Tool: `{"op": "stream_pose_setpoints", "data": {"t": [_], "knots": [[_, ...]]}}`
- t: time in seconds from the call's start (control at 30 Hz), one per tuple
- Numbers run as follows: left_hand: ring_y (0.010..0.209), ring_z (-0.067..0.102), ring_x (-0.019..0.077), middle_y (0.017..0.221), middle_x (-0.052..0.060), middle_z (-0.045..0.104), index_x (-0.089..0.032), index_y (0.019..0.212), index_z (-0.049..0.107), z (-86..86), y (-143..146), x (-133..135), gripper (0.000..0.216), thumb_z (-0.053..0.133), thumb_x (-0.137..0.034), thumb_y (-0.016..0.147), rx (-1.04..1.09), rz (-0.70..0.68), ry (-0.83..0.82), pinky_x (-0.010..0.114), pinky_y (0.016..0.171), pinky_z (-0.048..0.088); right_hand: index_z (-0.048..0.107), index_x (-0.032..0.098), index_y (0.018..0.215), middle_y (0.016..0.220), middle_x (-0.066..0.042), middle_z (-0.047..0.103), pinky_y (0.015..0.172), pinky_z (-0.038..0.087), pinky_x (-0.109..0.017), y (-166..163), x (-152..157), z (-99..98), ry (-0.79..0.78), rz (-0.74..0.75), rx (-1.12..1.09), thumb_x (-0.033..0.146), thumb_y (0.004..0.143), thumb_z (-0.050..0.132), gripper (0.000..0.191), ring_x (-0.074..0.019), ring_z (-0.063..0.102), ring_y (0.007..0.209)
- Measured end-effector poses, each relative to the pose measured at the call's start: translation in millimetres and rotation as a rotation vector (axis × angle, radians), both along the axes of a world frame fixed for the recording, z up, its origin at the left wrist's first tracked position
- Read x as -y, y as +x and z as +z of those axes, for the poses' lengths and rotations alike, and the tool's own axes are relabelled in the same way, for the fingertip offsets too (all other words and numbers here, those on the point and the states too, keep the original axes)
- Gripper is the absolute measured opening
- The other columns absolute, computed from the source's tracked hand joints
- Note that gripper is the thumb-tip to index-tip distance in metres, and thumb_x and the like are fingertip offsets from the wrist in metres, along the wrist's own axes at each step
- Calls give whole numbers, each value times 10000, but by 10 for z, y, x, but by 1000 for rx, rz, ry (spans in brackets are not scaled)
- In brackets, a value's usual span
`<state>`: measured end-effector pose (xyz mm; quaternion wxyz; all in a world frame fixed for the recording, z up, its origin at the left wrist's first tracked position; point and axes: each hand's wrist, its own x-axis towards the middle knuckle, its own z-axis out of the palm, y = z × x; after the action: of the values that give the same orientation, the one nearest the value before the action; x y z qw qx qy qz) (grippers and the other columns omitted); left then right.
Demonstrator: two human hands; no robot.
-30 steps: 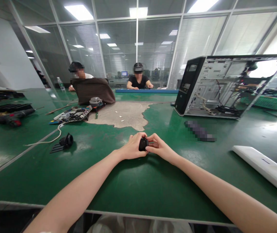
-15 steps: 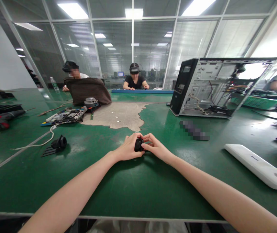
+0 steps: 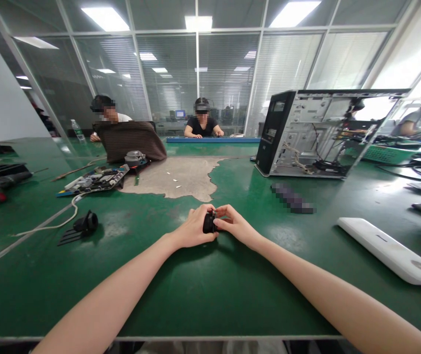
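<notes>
Between my two hands is a small black part (image 3: 208, 223), dark and rounded; its exact kind is hard to make out. My left hand (image 3: 193, 227) wraps round it from the left, closed, with the thumb along the near side. From the right, the bent fingertips and thumb of my right hand (image 3: 237, 226) pinch its right edge. Both hands are low over the green table, in front of a bare greyish patch (image 3: 181, 177). To the left lies another black piece (image 3: 85, 224), with a round end and several flat prongs.
An opened computer case (image 3: 306, 132) stands at the back right. A circuit board (image 3: 94, 182), a white cable (image 3: 63, 223) and a power drill (image 3: 2, 187) lie left. At right are a blurred dark object (image 3: 291, 198) and a white flat device (image 3: 387, 250). Two co-workers sit across the table.
The whole view has shifted slightly, so the surroundings appear a little further left. My hands keep their hold on the black part, with only slight finger movement.
</notes>
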<state>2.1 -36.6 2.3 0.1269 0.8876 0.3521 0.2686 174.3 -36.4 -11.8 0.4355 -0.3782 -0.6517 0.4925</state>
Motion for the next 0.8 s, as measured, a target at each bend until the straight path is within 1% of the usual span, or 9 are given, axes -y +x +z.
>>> {"op": "stream_pose_setpoints", "data": {"t": [0.07,0.2,0.33,0.4,0.53,0.6,0.73,0.8], "knots": [[977,458,224,1087,50,453,-222,1104,308,-4,-2,-3,512,594,-297,686,2,-1,-3,380,839,344,468,193,856,884,-3,533,766,458,-328,13,16,23,11,44,-6,334,692,644,279,-141,572,805],[959,466,223,1069,47,460,-225,1095,312,-8,-5,2,497,584,-289,683,10,3,-7,383,838,343,455,203,841,922,5,536,763,461,-314,29,79,72,15,119,-36,311,657,686,315,-151,579,851],[969,467,233,1070,49,461,-225,1088,326,0,-9,6,502,594,-307,671,17,-2,-9,386,835,343,467,197,791,831,15,545,735,460,-317,6,87,66,39,53,-30,352,704,636,245,-145,583,776],[971,470,235,1075,53,462,-224,1089,329,7,-11,5,505,598,-311,671,19,0,-15,384,829,346,468,197,786,826,16,543,725,462,-319,-11,64,44,44,25,-28,362,706,631,246,-139,581,744],[993,468,234,1081,54,467,-226,1099,326,15,-13,2,511,600,-309,676,27,-12,-21,388,840,339,477,201,859,884,-2,540,788,453,-337,-16,23,14,32,-21,5,357,690,646,285,-145,568,816],[999,466,231,1084,52,467,-226,1107,321,14,-13,4,518,599,-305,678,28,-22,-15,386,846,335,481,201,866,892,-6,538,807,448,-342,-6,28,20,26,0,11,354,689,648,288,-146,564,836],[962,475,223,1068,43,472,-224,1108,319,6,-7,11,502,584,-302,688,23,-9,-2,380,835,339,457,208,837,909,5,535,788,452,-332,9,80,54,12,107,-42,329,663,678,307,-142,576,825],[955,473,223,1066,42,469,-221,1105,320,7,-3,12,504,588,-302,685,16,-4,5,378,831,343,454,206,821,890,9,538,769,453,-330,1,96,66,14,93,-53,345,673,666,294,-143,579,804]]}}
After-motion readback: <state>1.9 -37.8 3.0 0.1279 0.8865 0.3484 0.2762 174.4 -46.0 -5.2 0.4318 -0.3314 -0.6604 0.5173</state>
